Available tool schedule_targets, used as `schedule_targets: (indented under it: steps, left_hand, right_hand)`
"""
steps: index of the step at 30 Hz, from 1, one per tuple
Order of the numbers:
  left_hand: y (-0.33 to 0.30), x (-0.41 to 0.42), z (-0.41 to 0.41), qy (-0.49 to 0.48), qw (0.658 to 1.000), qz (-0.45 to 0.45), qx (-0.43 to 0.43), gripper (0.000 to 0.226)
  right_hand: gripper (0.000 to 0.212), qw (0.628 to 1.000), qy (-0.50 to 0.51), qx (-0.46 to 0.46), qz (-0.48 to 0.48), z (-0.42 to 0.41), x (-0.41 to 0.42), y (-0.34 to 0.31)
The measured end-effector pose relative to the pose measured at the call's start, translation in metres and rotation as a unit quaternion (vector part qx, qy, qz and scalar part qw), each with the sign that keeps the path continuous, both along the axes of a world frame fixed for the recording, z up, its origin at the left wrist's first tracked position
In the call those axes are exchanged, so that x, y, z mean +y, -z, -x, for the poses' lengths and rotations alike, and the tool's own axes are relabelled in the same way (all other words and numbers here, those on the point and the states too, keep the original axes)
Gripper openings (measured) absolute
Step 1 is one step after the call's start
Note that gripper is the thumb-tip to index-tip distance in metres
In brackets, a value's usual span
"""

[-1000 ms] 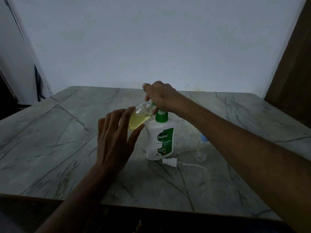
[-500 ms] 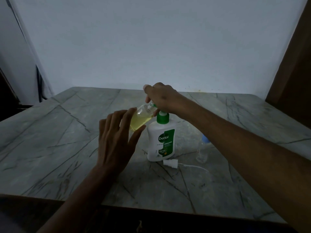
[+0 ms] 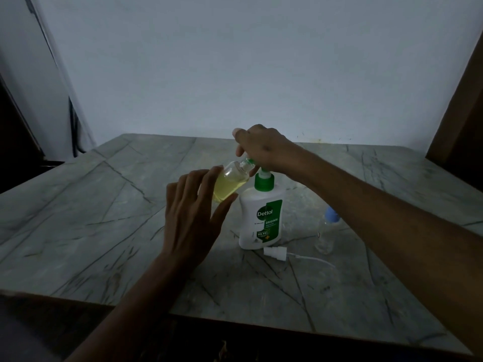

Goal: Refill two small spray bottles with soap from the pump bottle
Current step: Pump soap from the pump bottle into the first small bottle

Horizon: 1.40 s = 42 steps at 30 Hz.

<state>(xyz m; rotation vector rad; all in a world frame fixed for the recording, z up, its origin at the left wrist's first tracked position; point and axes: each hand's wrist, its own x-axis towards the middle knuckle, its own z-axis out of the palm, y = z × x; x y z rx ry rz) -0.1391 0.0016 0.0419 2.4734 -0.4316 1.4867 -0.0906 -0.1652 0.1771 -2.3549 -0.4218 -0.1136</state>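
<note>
L hand [image 3: 193,218] reaches in from lower left, back of hand toward camera, fingers [image 3: 206,184] fairly straight and wrapped around base of small spray bottle [image 3: 230,182], thumb underneath. Bottle is uncapped, tilted w/ its mouth up-right, part full of yellow liquid. R hand [image 3: 264,147] comes across from the right, forearm stretched over the tabletop [image 3: 78,218], palm down on pump head of the pump bottle [image 3: 261,220]; its fingers curl over the green nozzle, which meets the tilted bottle's mouth. Pump bottle stands upright just right of L fingers. Loose sprayer cap [image 3: 274,251] w/ dip tube lies below R fingers; 2nd spray bottle [image 3: 326,231], blue-capped, stands beside R forearm
</note>
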Motion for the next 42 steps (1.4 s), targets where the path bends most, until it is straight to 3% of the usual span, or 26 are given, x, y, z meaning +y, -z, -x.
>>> schedule_targets:
  steps: [42]
  left_hand:
    - [-0.002, -0.003, 0.004, -0.005, 1.0, 0.003, 0.003, 0.056]
  right_hand:
    - [0.049, 1.0, 0.009, 0.014, -0.001, 0.0, 0.001, 0.002]
